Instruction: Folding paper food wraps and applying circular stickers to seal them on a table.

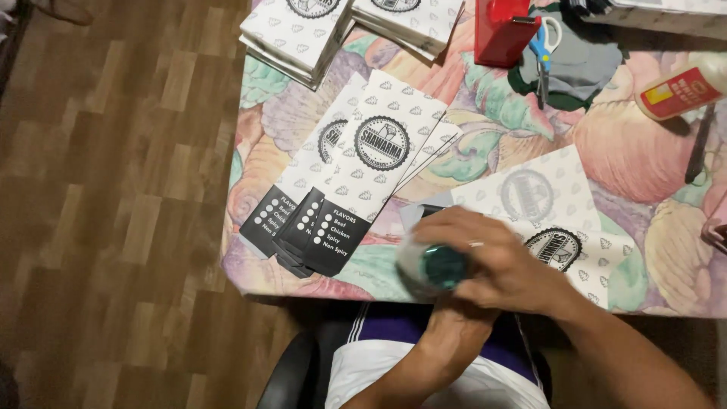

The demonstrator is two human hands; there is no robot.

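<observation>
Glue bottle (pixel 435 266), teal cap, blurred, at near table edge (pixel 257 282) beside unfolded printed paper sleeve (pixel 545 204). Right hand (pixel 503 265) wrapped round body/cap; left hand (pixel 454 314) cupped underneath, mostly hidden. Likely light, smooth plastic, squeezable — grip mid-body, not cap. Folded sleeves (pixel 348 178) left.

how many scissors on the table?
1. One pair of scissors with blue handles lies at the top of the table, on a grey cloth beside the red box. More could be hidden past the frame edge.
</observation>
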